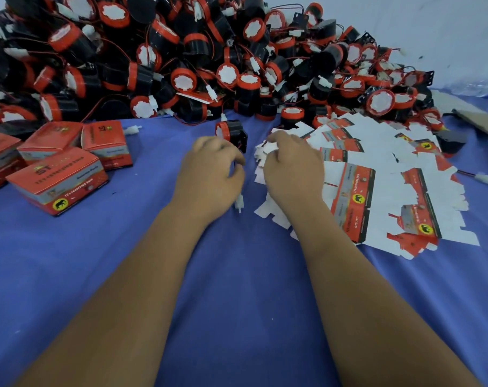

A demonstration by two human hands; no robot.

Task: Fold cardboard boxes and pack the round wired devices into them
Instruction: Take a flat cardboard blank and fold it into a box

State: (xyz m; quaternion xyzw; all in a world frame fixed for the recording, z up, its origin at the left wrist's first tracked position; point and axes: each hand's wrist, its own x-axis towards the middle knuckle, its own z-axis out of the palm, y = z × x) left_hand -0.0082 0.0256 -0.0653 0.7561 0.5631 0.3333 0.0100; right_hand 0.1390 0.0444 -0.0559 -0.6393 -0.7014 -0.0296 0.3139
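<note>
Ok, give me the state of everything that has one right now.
Folded boxes: closed, grouped at left.
Flat box blanks: unfolded, fanned out.
Round device: out of pile, unpacked.
Left hand: holding device's wire.
Right hand: gripping a blank.

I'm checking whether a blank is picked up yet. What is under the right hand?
Under the right hand lies the near edge of the spread of flat box blanks. Its fingers curl onto white flaps; whether they grip one is hidden.
</note>
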